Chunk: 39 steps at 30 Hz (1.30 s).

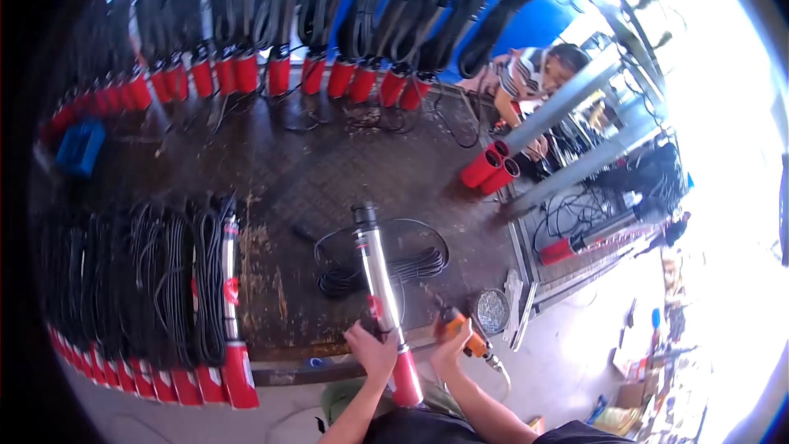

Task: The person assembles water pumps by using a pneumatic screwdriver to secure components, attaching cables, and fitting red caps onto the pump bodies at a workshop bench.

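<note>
With twelve pointing away from us and the clock centred on our view, the silver cylinder [379, 275] lies at six on the worktop [279, 168], its red sleeve [404, 382] jutting past the near edge toward our lap, presumably so that end sits within easy reach. Our left hand [374, 351], just past six, is closed against the cylinder above that sleeve, likely to keep it from rolling; its fingertips are partly hidden.

At five, our right hand [449, 349] is clamped on an orange tool [474, 345], whose tip aims toward eleven, apart from the cylinder. A pale hose [503, 378] trails from the tool toward us, probably to stay off the work.

A coiled black cable [423, 265] lies at five, beside and seemingly beneath the cylinder. The round dish [493, 332] between four and five seems placed to suit our right hand.

Between eight and nine, corded cylinders [168, 279] lie side by side, red ends toward us, perhaps to save space. From ten to twelve another row [245, 72] stands red ends down. Three red cups [491, 166] cluster between two and three.
</note>
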Each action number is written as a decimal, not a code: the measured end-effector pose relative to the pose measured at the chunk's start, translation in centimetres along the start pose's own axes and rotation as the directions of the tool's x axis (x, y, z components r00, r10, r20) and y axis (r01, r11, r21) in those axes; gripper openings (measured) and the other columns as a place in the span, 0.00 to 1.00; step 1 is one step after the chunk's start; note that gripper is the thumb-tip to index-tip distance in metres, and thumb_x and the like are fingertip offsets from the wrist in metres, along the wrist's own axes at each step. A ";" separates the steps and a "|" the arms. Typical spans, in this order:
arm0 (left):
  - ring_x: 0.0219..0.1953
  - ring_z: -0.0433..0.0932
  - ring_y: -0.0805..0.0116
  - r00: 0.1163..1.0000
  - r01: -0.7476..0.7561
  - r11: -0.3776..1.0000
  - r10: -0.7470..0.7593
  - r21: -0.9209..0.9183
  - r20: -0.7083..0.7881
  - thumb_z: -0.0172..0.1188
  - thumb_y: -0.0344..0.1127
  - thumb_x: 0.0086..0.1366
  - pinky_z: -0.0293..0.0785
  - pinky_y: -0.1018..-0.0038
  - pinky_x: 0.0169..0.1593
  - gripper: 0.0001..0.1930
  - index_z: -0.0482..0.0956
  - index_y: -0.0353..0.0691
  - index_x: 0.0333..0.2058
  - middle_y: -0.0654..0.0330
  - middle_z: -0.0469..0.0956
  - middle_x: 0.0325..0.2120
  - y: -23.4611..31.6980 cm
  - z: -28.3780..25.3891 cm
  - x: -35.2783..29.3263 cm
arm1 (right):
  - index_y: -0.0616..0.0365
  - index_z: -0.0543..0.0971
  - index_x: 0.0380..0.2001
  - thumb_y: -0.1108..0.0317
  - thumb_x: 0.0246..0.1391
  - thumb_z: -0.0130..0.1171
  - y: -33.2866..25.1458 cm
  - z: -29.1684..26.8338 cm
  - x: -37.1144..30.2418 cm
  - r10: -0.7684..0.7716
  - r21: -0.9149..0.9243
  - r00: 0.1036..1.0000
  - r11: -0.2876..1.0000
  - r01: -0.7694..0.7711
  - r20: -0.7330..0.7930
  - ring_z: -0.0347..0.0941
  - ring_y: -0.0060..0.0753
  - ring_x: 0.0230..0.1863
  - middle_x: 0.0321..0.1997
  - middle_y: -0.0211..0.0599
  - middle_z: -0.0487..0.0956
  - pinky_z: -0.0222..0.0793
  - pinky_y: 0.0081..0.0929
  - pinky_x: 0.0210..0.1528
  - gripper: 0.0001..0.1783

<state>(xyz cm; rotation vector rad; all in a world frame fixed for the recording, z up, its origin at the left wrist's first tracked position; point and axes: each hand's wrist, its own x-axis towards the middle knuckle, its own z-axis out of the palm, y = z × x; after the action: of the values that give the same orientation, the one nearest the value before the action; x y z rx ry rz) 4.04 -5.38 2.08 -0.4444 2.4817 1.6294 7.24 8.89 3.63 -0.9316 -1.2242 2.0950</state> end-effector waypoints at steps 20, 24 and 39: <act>0.37 0.83 0.48 0.979 0.202 0.933 -0.201 0.298 -0.034 0.77 0.43 0.36 0.80 0.57 0.44 0.38 0.68 0.33 0.45 0.44 0.81 0.35 7.0 1.1 -3.6 | 0.60 0.74 0.36 0.60 0.61 0.48 0.8 14.0 13.8 0.807 -0.079 0.481 0.535 -0.841 0.344 0.65 0.25 0.17 0.24 0.33 0.74 0.58 0.25 0.16 0.13; 0.55 0.76 0.47 0.976 0.214 0.922 -0.192 0.323 -0.100 0.80 0.53 0.36 0.71 0.57 0.58 0.52 0.65 0.33 0.57 0.41 0.76 0.50 -0.5 0.5 -3.2 | 0.61 0.77 0.57 0.66 0.63 0.52 -5.3 12.5 1.3 0.285 0.125 0.817 0.910 -0.394 0.501 0.61 0.10 0.21 0.23 0.21 0.72 0.54 0.17 0.21 0.21; 0.51 0.73 0.41 0.992 0.129 0.685 -0.082 0.717 -0.100 0.77 0.47 0.37 0.72 0.50 0.55 0.40 0.73 0.23 0.45 0.38 0.75 0.43 0.7 8.1 -4.3 | 0.66 0.81 0.44 0.32 0.31 0.69 -0.3 -16.2 -6.5 0.673 -0.932 0.673 0.355 0.068 0.306 0.80 0.46 0.50 0.47 0.53 0.81 0.75 0.37 0.52 0.47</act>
<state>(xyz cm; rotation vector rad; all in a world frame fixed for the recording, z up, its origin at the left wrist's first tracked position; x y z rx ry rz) 7.58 3.01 0.58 -0.4992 2.8002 0.4776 23.92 12.66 0.17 -0.8651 -3.0410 2.0167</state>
